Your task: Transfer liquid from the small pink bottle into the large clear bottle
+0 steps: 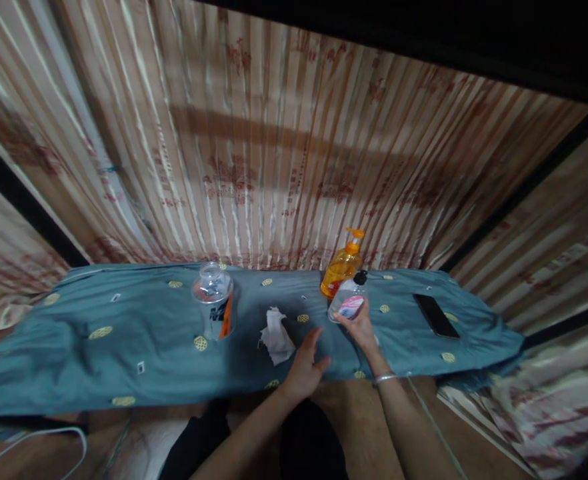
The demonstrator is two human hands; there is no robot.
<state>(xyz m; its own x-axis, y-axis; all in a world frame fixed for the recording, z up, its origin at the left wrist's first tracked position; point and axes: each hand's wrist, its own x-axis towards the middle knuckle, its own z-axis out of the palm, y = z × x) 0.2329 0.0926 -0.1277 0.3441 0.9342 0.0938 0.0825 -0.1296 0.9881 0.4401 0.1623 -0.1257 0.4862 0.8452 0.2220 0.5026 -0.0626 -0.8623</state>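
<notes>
My right hand (360,325) is wrapped round the lower part of a clear bottle (348,299) with a black cap and a pink-and-white label. The bottle leans slightly to the right. Just behind it stands an orange pump bottle (340,270) of amber liquid. My left hand (308,365) hovers near the front edge of the cloth, fingers apart and nothing in them. To its left lies a crumpled pale grey cloth (276,337) with ragged edges.
A clear plastic container (215,300) with an orange-and-black marking stands on the left. A black phone (436,316) lies at the right. All rest on a teal patterned bedsheet (159,360). Striped curtains (274,133) hang behind, and a white cable (49,432) loops at lower left.
</notes>
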